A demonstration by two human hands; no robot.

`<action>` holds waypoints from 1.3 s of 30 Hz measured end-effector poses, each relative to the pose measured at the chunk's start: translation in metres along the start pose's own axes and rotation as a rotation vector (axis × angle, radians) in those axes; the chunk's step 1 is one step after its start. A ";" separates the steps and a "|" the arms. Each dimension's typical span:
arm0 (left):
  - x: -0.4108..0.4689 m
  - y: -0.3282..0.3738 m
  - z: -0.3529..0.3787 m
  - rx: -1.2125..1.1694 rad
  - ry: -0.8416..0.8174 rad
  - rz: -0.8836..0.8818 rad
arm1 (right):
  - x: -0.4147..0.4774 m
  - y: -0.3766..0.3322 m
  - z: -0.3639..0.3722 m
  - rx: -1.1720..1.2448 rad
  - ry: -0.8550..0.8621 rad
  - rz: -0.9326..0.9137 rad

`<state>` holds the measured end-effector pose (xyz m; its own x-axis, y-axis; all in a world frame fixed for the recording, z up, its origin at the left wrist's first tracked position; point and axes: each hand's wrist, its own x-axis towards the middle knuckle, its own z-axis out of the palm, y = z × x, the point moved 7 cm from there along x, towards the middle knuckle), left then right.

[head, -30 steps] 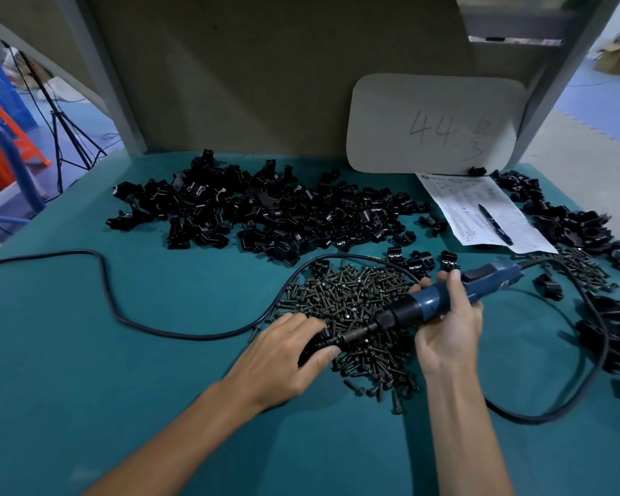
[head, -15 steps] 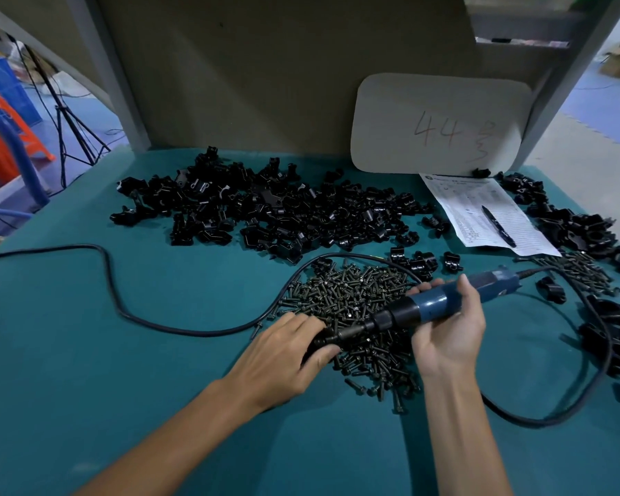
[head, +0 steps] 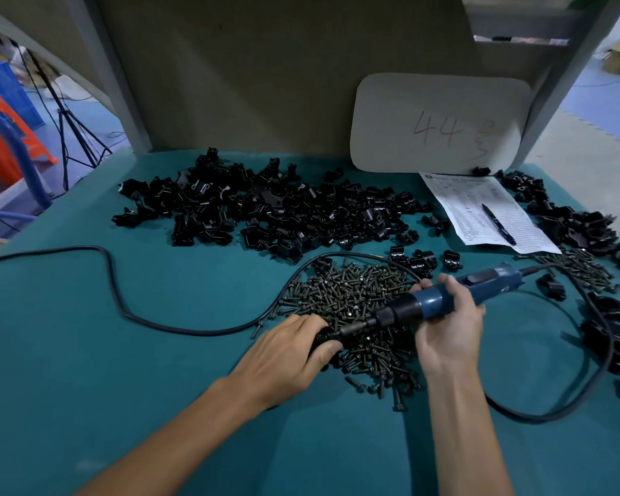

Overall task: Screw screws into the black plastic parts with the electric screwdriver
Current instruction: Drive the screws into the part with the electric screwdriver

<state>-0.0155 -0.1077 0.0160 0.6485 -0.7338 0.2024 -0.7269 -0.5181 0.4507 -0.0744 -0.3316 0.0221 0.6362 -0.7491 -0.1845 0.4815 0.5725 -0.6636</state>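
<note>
The right hand point(head: 448, 327) has its grip wrapped tight around the blue barrel of the electric screwdriver point(head: 441, 298), fingers over the top and thumb beneath. The tool lies at a low slant, its bit pointing down and away from that grip toward the left hand point(head: 287, 356). The left hand presses palm-down on the bench point(head: 86, 370), its grip closed on one black plastic part point(head: 324, 340) (only a sliver shows between thumb and fingers), and the bit tip meets that part right at the thumb.

Both grips sit over the loose heap of screws point(head: 351, 302), which spreads beneath the screwdriver and a little toward the person from the right wrist. Beyond the two hands, well apart from them, lies the big pile of black plastic parts point(head: 276, 213); a few strays point(head: 419, 261) sit just beyond the right grip. More black parts point(head: 580, 223) lie off to the outer side of the right hand, with a second small scatter of screws point(head: 580, 266) beside them.

The black power cord point(head: 122, 302) leaves the tool's rear, loops around the right forearm and runs out past the left hand. Farther off, beyond the right grip, a printed sheet point(head: 480, 213) carries a pen point(head: 498, 223), and a pale board point(head: 441, 123) marked "44" leans against the back panel.
</note>
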 end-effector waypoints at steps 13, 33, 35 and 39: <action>-0.001 0.004 -0.001 0.030 0.003 0.011 | 0.000 -0.006 -0.005 0.064 0.041 0.015; -0.015 0.041 -0.049 -0.154 0.192 0.082 | -0.044 -0.065 0.032 0.110 -0.097 -0.181; -0.017 0.043 -0.053 -0.146 0.196 0.086 | -0.047 -0.065 0.035 0.121 -0.107 -0.197; -0.019 0.044 -0.054 -0.127 0.190 0.092 | -0.049 -0.064 0.038 0.110 -0.087 -0.219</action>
<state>-0.0481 -0.0927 0.0794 0.6208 -0.6733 0.4017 -0.7581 -0.3848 0.5265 -0.1135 -0.3190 0.1012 0.5566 -0.8305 0.0215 0.6732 0.4357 -0.5975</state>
